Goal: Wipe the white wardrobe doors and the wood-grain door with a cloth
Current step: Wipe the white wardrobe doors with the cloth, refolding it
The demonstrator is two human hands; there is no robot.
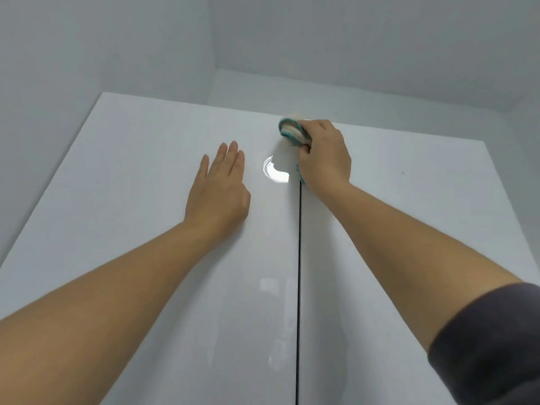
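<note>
Two glossy white wardrobe doors fill the view, the left door [140, 229] and the right door [409, 200], split by a thin dark gap. My left hand [217, 188] lies flat on the left door with straight fingers pointing up. My right hand [324, 156] grips a bunched teal and white cloth [292, 133] and presses it against the doors' top edge, right at the gap. A bit of cloth also hangs below the wrist. No wood-grain door is in view.
Above the wardrobe, the white ceiling [350, 39] meets the pale wall [73, 54] at a corner. A bright lamp reflection [276, 169] shines on the left door between my hands. A small dark speck [402, 172] marks the right door.
</note>
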